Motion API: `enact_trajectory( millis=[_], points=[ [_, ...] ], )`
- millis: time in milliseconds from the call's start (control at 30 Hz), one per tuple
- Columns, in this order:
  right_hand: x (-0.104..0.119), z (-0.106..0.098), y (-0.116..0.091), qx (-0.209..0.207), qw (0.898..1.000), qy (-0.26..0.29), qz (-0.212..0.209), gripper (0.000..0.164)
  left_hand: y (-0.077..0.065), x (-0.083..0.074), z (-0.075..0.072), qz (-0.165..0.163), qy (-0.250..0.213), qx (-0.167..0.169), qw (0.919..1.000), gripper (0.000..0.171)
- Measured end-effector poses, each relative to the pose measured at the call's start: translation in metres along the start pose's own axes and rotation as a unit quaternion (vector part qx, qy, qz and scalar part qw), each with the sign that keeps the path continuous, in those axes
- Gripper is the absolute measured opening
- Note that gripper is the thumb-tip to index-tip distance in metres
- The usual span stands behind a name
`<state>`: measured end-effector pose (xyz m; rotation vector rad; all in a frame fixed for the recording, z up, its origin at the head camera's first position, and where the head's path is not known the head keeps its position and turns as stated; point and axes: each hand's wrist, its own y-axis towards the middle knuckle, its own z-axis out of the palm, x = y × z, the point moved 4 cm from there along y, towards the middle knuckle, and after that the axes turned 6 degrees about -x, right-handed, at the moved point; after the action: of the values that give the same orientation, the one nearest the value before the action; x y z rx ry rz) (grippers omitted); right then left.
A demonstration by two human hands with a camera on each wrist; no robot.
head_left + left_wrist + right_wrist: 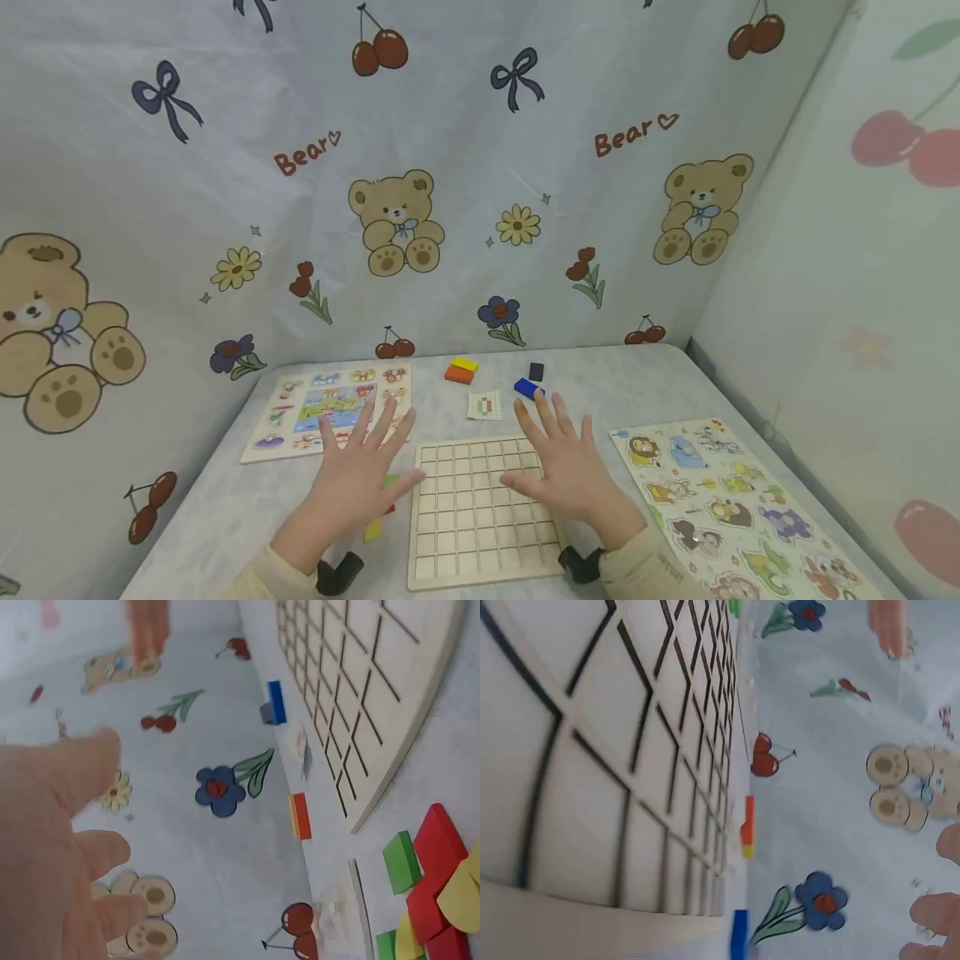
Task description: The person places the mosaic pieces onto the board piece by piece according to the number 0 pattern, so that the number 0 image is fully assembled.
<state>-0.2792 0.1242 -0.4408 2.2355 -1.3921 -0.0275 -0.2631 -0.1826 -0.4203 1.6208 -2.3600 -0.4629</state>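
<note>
Both hands hover above the table with fingers spread, holding nothing. My left hand (pixel 358 482) is over the left edge of a wooden grid board (pixel 468 512). Under it lie red blocks (pixel 439 840), green blocks (pixel 402 862) and yellow pieces (pixel 461 896), partly hidden in the head view. My right hand (pixel 573 475) covers the upper right part of the board. Just beyond its fingertips are a blue block (pixel 528 388) and a black block (pixel 536 372). A small card (pixel 484 406) with a printed coloured grid lies behind the board.
An orange block (pixel 459 376) and a yellow block (pixel 465 364) sit at the back. A picture puzzle board (pixel 277 446) lies at the back left, and an animal puzzle board (pixel 652 475) on the right. Printed cloth (pixel 465 150) hangs behind the table.
</note>
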Motion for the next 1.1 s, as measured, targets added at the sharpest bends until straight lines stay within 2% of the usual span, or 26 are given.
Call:
enact_trajectory(
  millis=[67,100,167,233,300,400,467,533,600,700,800,933,1100],
  points=[
    [-0.010,0.007,-0.002,0.011,0.998,0.038,0.039,0.095,0.002,0.011,0.005,-0.062,-0.036,-0.007,0.9974,0.078],
    [-0.014,0.011,-0.003,0.015,0.997,0.056,0.057,0.093,0.003,0.017,0.008,-0.096,-0.057,-0.013,0.9937,0.073],
    [-0.023,0.018,-0.004,0.021,0.993,0.081,0.084,0.087,0.001,0.027,0.018,-0.161,-0.100,-0.025,0.9817,0.064],
    [-0.030,0.025,-0.006,0.022,0.990,0.099,0.100,0.078,-0.003,0.037,0.030,-0.215,-0.117,-0.028,0.9691,0.054],
    [-0.035,0.032,-0.008,0.021,0.988,0.110,0.107,0.066,-0.007,0.046,0.040,-0.258,-0.124,-0.025,0.9579,0.047],
    [-0.042,0.040,-0.011,0.019,0.990,0.102,0.093,0.037,-0.012,0.056,0.051,-0.292,-0.121,-0.011,0.9488,0.038],
    [-0.044,0.042,-0.013,0.023,0.992,0.094,0.085,0.030,-0.014,0.061,0.055,-0.297,-0.128,0.006,0.9462,0.035],
    [-0.046,0.043,-0.014,0.034,0.993,0.081,0.073,0.027,-0.015,0.063,0.059,-0.288,-0.133,0.031,0.9479,0.031],
    [-0.046,0.043,-0.014,0.042,0.994,0.076,0.067,0.036,-0.015,0.064,0.062,-0.272,-0.141,0.053,0.9506,0.027],
    [-0.046,0.043,-0.012,0.052,0.994,0.072,0.061,0.036,-0.016,0.065,0.065,-0.247,-0.145,0.077,0.9549,0.022],
    [-0.046,0.045,-0.012,0.058,0.993,0.079,0.068,0.036,-0.017,0.068,0.068,-0.237,-0.146,0.093,0.9559,0.021],
    [-0.048,0.047,-0.014,0.072,0.989,0.097,0.086,0.037,-0.020,0.073,0.072,-0.239,-0.137,0.112,0.9548,0.019],
    [-0.049,0.048,-0.016,0.073,0.986,0.118,0.089,0.037,-0.021,0.075,0.073,-0.225,-0.137,0.114,0.9579,0.015]
  ],
)
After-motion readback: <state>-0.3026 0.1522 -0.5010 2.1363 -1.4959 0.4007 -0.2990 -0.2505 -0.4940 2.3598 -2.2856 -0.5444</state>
